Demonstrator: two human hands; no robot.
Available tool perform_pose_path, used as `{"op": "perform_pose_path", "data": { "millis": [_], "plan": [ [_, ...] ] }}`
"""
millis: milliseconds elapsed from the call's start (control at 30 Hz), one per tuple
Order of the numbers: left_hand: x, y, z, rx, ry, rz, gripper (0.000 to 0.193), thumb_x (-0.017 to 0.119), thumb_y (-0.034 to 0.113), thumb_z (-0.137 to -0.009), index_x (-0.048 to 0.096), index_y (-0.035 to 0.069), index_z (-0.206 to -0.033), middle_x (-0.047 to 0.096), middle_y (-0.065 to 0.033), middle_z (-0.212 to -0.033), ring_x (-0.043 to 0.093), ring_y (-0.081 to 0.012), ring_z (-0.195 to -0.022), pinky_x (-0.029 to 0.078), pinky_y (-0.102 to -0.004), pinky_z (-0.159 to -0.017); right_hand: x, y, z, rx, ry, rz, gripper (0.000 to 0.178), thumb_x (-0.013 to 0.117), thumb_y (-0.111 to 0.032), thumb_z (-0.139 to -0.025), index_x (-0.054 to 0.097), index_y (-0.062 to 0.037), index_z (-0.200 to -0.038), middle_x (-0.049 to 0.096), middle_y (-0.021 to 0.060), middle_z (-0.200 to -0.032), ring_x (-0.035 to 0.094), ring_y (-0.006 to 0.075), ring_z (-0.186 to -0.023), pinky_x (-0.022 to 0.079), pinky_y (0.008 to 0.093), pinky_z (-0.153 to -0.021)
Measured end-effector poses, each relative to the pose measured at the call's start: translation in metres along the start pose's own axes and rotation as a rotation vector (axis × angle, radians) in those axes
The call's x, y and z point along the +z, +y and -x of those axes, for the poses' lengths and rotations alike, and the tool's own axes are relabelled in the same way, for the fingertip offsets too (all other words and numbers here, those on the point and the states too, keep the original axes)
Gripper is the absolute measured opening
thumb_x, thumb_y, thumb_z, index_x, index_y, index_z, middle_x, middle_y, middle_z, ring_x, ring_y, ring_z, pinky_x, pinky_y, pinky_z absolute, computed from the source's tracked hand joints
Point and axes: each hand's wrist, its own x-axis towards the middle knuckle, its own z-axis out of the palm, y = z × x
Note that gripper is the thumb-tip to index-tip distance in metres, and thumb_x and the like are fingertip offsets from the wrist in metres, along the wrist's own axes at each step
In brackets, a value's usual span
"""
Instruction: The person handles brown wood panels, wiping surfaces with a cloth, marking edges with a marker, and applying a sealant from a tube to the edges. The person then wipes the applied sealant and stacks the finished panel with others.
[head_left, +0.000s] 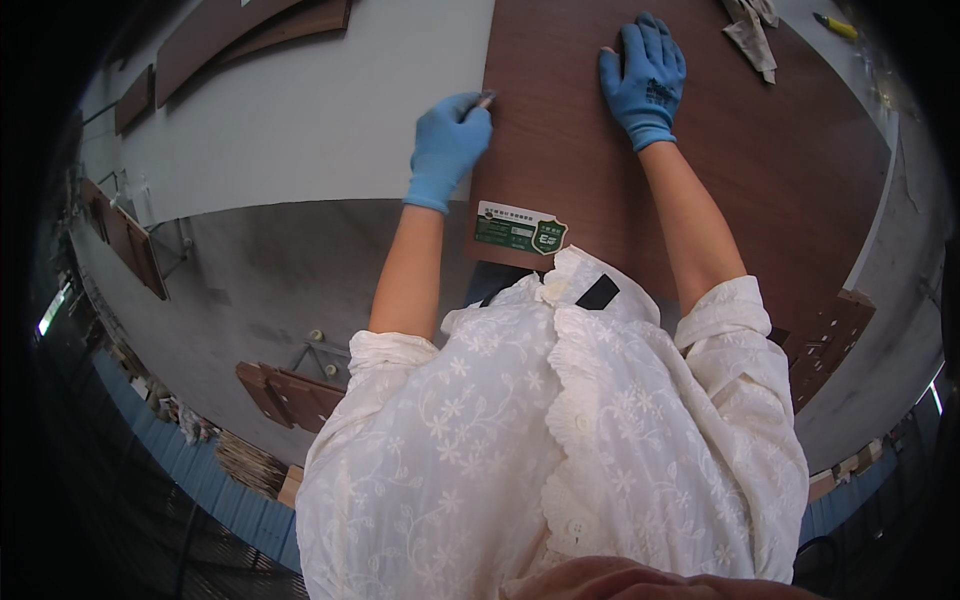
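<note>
Both hands wear blue work gloves. A wide reddish-brown wood panel (560,140) lies in front of me, with a green and white label (520,228) at its near left corner. At the panel's left edge my left hand (450,143) is closed around a small object (486,100) whose tip pokes out past the fingers; its kind I cannot make out. My right hand (646,80) rests flat on the panel's face, fingers stretched away from me.
Beige cloths (750,40) lie at the panel's far right, and a yellow-handled tool (836,26) sits beyond them. The light grey tabletop (320,120) extends left, bearing more brown boards (230,50) at the far left. Brown panels (290,395) stand low near my left side.
</note>
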Motion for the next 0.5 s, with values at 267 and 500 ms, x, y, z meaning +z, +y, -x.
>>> {"op": "perform_pose_path", "data": {
  "millis": [267,500],
  "plan": [
    [-0.021,-0.008,-0.058,-0.124,-0.133,0.469,0.034,0.06,0.02,-0.099,0.072,0.001,-0.125,0.078,-0.0067,-0.097,0.065,-0.0079,-0.065,0.045,-0.0231,-0.054,0.001,0.0,0.001,-0.004,-0.01,0.004,0.034,0.07,-0.035,-0.093,0.069,-0.0117,-0.117,0.065,0.013,-0.138,0.058,0.0333,-0.132,0.043,0.0488,-0.112],
    [-0.038,-0.019,-0.057,-0.101,-0.286,0.281,0.036,0.059,0.025,-0.095,0.076,0.001,-0.116,0.078,-0.0073,-0.092,0.063,-0.0107,-0.065,0.045,-0.0259,-0.055,0.004,0.002,0.002,-0.012,0.002,-0.007,0.032,0.069,-0.036,-0.094,0.069,-0.012,-0.115,0.065,0.013,-0.139,0.058,0.0337,-0.133,0.043,0.0495,-0.112]
  ]
}}
